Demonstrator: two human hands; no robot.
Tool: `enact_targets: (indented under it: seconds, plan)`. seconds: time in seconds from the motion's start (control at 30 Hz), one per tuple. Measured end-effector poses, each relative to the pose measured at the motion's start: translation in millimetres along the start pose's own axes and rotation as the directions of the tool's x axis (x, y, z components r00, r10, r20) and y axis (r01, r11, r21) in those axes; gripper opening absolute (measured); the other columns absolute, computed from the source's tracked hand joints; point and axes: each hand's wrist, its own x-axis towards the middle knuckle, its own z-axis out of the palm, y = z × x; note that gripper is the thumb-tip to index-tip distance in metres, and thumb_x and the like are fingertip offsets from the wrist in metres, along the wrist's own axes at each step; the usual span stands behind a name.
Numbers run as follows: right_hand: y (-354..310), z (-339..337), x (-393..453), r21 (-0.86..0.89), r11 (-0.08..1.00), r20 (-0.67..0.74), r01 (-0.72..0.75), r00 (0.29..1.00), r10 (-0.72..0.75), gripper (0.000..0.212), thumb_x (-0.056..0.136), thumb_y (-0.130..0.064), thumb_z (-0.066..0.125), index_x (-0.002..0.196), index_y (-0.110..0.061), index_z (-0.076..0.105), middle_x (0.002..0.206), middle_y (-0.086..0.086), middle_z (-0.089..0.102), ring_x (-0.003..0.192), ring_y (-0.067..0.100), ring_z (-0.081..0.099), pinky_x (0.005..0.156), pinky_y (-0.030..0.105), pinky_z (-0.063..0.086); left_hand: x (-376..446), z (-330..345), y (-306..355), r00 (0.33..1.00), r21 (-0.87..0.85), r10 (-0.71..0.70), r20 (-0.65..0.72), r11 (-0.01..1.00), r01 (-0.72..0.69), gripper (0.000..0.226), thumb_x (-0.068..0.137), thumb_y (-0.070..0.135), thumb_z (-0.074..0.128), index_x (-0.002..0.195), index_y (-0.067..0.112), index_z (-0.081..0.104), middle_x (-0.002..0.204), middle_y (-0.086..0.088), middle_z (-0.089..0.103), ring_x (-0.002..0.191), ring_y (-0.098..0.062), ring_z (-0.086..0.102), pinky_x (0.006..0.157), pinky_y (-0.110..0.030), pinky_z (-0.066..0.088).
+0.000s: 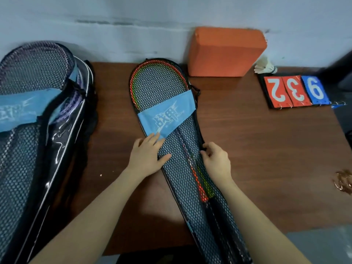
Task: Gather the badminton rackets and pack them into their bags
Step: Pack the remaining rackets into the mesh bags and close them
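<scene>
Left hand (147,155) is laid flat on the mesh racket bag (182,149), fingers straight and a bit spread, tips reaching the lower edge of the blue logo band (167,115) — just pressing down, not gripping anything. Right hand (216,159) is on the bag's right edge, fingers curled in and pinching the black trim there; can't tell if there's a zipper pull in that pinch, it's too small to see.

The bag sits mid-table on the brown table (257,149), long axis running from about 11 o'clock (head end, far side by the wall) down to 5 o'clock (handle end, near the person). Through the mesh you can see the rackets (158,80) inside — red/orange and green frames, shafts side by side, dark grips at the near end.

Over at 9 o'clock there's a second bag (38,130), also mesh with a blue band, lying roughly the same way. At 1 o'clock an orange block (226,52), and at 2 o'clock a shuttlecock (265,66) just beyond a flip scoreboard (295,91).
</scene>
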Motion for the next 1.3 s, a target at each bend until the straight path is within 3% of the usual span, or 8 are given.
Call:
enact_targets:
  seconds: [0.13, 0.37, 0.53, 0.63, 0.8, 0.93, 1.2, 1.3]
  plan:
    - [9.0, -0.8, -9.4, 0.008, 1.000, -0.007, -0.007, 1.000, 0.007, 0.015, 0.088, -0.015, 0.059, 0.103, -0.012, 0.063, 0.097, 0.003, 0.068, 0.089, 0.024, 0.062, 0.066, 0.029, 0.043, -11.3, -0.2, 5.2, 0.999, 0.012, 0.015, 0.040, 1.000, -0.016, 0.082, 0.076, 0.072, 0.011, 0.135, 0.026, 0.044, 0.147, 0.001, 0.036, 0.135, -0.019, 0.032, 0.106, -0.044, 0.020]
    - [7.3, -4.9, -13.5, 0.089, 0.994, 0.035, 0.062, 0.997, -0.065, 0.014, 0.084, -0.021, 0.066, 0.094, -0.012, 0.063, 0.083, -0.002, 0.059, 0.077, 0.017, 0.057, 0.070, 0.036, 0.049, -43.2, 10.3, 11.6, 0.994, 0.057, 0.099, -0.036, 0.994, -0.097, 0.059, 0.082, 0.060, 0.031, 0.106, 0.019, 0.068, 0.105, -0.001, 0.066, 0.091, -0.024, 0.062, 0.084, -0.040, 0.044]
    - [-23.8, 6.9, 24.7, 0.031, 0.999, 0.053, 0.043, 0.998, -0.044, 0.023, 0.085, -0.031, 0.063, 0.096, -0.011, 0.059, 0.087, 0.001, 0.055, 0.081, 0.022, 0.056, 0.072, 0.039, 0.048, -27.8, -6.5, 14.4, 0.996, -0.033, 0.079, -0.029, 0.996, -0.080, 0.061, 0.084, 0.055, 0.020, 0.109, 0.020, 0.062, 0.103, 0.001, 0.058, 0.099, -0.022, 0.055, 0.090, -0.038, 0.031]
    - [-44.8, 11.8, 47.8, 0.067, 0.998, 0.052, -0.015, 0.999, 0.011, 0.017, 0.085, -0.023, 0.063, 0.098, -0.013, 0.060, 0.087, -0.002, 0.056, 0.084, 0.022, 0.058, 0.075, 0.040, 0.048, -9.1, -15.4, 13.9, 0.994, -0.101, 0.049, -0.094, 0.993, -0.059, 0.047, 0.091, 0.049, 0.031, 0.120, 0.021, 0.056, 0.113, 0.004, 0.055, 0.110, -0.017, 0.049, 0.094, -0.034, 0.025]
    - [-63.9, 5.8, 57.3, 0.151, 0.988, 0.097, -0.041, 0.995, 0.026, 0.007, 0.082, -0.013, 0.061, 0.078, -0.019, 0.060, 0.077, -0.003, 0.063, 0.074, 0.018, 0.060, 0.064, 0.027, 0.045, 18.5, -23.5, 20.1, 0.972, -0.305, -0.041, -0.232, 0.952, -0.032, 0.051, 0.086, 0.046, 0.032, 0.106, 0.014, 0.065, 0.101, -0.001, 0.063, 0.095, -0.025, 0.060, 0.082, -0.039, 0.037]
    - [-74.3, -17.8, 42.4, 0.253, 0.966, 0.074, 0.056, 0.994, -0.077, 0.010, 0.081, -0.012, 0.066, 0.076, -0.020, 0.063, 0.072, -0.009, 0.062, 0.066, 0.002, 0.055, 0.059, 0.012, 0.040, 35.6, -46.1, 28.8, 0.953, -0.443, -0.137, -0.269, 0.897, 0.005, 0.042, 0.094, 0.040, 0.043, 0.123, 0.012, 0.055, 0.117, -0.004, 0.058, 0.108, -0.023, 0.054, 0.094, -0.041, 0.034]
    - [-97.2, -36.0, 18.8, 0.446, 0.889, 0.177, 0.105, 0.963, -0.202, 0.012, 0.076, -0.005, 0.072, 0.072, -0.014, 0.067, 0.060, -0.009, 0.059, 0.051, -0.001, 0.049, 0.054, 0.010, 0.037, 48.9, -91.2, 30.5, 0.936, -0.592, -0.285, -0.204, 0.798, 0.114, 0.059, 0.083, 0.054, 0.056, 0.130, 0.020, 0.046, 0.111, 0.003, 0.057, 0.097, -0.016, 0.057, 0.085, -0.038, 0.050]
    - [-99.4, -39.1, 12.4, 0.464, 0.878, 0.219, 0.114, 0.946, -0.238, 0.009, 0.076, -0.005, 0.073, 0.073, -0.012, 0.069, 0.061, -0.006, 0.060, 0.052, -0.001, 0.049, 0.055, 0.012, 0.039, 42.1, -99.2, 30.5, 0.940, -0.614, -0.273, -0.204, 0.784, 0.094, 0.051, 0.082, 0.040, 0.065, 0.126, 0.018, 0.050, 0.101, 0.002, 0.059, 0.090, -0.015, 0.059, 0.081, -0.037, 0.052]
